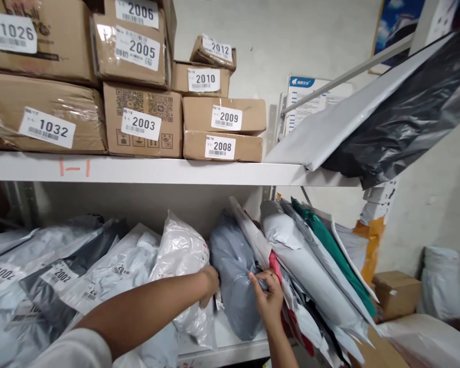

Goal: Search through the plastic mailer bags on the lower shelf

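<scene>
On the lower shelf, my left hand [208, 286] reaches across to the right edge of a white plastic mailing bag [180, 250], its fingers curled against the plastic and partly hidden. Right beside it stands a stuffed grey mailing bag [232, 276], leaning upright. My right hand [268, 294] is at that grey bag's right side, thumb and fingers pinched on its plastic. A white and red bag [275, 266] leans just behind my right fingers. Further right, white mailing bags [302, 250] and a green bag [329, 260] lean in a row.
Labelled grey bags [61, 276] lie along the lower shelf at left. Overhead, the upper shelf edge [157, 171] carries cardboard boxes [143, 120] with number labels. A black and white bag [398, 112] juts out at upper right. A carton [396, 294] stands beyond the rack.
</scene>
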Demonstrator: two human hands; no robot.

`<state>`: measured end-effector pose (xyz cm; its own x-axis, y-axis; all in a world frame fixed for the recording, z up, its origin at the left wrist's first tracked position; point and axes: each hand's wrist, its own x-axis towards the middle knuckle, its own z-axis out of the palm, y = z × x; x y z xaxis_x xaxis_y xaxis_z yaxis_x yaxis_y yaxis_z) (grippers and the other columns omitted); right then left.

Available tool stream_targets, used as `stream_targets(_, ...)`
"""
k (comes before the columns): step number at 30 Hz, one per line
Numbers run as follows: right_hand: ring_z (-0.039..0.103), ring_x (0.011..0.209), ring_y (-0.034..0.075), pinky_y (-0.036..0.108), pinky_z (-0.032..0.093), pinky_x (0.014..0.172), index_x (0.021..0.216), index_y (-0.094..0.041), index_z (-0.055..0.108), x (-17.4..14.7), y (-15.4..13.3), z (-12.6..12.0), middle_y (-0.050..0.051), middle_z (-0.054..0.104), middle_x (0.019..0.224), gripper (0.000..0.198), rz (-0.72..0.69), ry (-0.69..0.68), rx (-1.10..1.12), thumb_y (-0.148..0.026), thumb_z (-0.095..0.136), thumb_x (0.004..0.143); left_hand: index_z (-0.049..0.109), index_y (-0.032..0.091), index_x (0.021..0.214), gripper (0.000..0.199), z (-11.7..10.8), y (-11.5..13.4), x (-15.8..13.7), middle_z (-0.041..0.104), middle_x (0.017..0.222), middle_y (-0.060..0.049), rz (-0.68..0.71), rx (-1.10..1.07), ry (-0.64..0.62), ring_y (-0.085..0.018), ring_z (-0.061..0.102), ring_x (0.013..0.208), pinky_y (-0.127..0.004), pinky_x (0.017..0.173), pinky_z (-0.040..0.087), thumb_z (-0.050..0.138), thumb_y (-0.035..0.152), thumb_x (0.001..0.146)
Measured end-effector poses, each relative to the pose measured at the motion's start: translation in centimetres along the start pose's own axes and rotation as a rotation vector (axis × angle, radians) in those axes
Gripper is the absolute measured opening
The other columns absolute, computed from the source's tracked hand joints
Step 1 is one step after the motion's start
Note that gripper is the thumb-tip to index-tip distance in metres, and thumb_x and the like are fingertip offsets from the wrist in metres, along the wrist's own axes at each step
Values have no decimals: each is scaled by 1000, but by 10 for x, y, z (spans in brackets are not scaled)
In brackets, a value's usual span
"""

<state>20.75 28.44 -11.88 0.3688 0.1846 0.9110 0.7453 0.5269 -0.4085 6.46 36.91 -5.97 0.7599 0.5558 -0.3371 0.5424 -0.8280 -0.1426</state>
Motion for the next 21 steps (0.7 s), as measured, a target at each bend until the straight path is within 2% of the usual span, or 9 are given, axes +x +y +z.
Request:
stream_targets(2, 53, 63, 12, 26, 41, 64, 67, -20, 53, 1, 0, -2, -3, 52, 65, 22, 5, 4, 9, -32, 61, 84, 73, 3, 91, 48, -3, -3, -9, 68, 94, -27, -15, 88, -47, -45, 62, 92, -54, 79, 50, 79, 36, 57)
stream_targets(4, 53, 64, 12, 26, 41, 66, 68, -20, 54, 0, 1, -2, -3, 53, 65, 21, 20, 12, 15, -31, 62, 84, 70, 2, 102, 54, -7, -4, -16, 66, 101, -27, -47, 130, -48, -43, 62, 96, -50, 80, 51, 65, 47, 74)
stream_targets(7, 52, 64, 12, 26, 42, 69, 67, -20, 54, -3, 3, -1, -3, 53, 64, 21, 62, 13, 27, -30, 64, 83, 69, 9, 108, 43, -10, -3, -20, 67, 107, -20, -93, 129, -19, -36, 62, 102, -41, 83, 51, 55, 41, 84)
stream_targets(11, 51, 65, 12, 26, 42, 71, 66, -19, 55, -7, 8, -1, -2, 54, 65, 21, 102, -7, 33, -30, 65, 81, 71, 14, 106, 33, -11, -3, -22, 69, 105, -15, -121, 120, -35, -31, 62, 103, -36, 83, 51, 56, 33, 83)
stream_targets(14, 52, 65, 13, 26, 42, 68, 65, -19, 55, -7, 9, -2, -2, 53, 64, 22, 109, -21, 26, -30, 66, 81, 70, 15, 106, 33, -13, -4, -25, 68, 110, -15, -107, 129, -50, -32, 61, 105, -37, 83, 50, 58, 32, 81)
stream_targets(17, 52, 64, 12, 26, 41, 65, 64, -19, 55, -6, 8, -4, -2, 53, 64, 23, 117, -36, 27, -32, 66, 81, 69, 20, 106, 31, -16, -7, -28, 68, 111, -10, -73, 133, -74, -29, 62, 104, -36, 83, 50, 58, 36, 81)
stream_targets(19, 53, 64, 12, 26, 41, 65, 64, -19, 56, -5, 7, -5, -2, 54, 63, 24, 117, -47, 27, -33, 65, 81, 66, 25, 111, 35, -18, -8, -31, 68, 111, -7, -50, 136, -106, -27, 62, 104, -35, 84, 50, 58, 40, 80)
stream_targets(21, 53, 64, 13, 26, 41, 64, 64, -19, 57, -5, 8, -7, -2, 55, 63, 23, 119, -60, 22, -33, 66, 80, 58, 27, 121, 47, -18, -7, -35, 67, 114, -8, -31, 153, -147, -29, 62, 105, -37, 85, 50, 63, 39, 77)
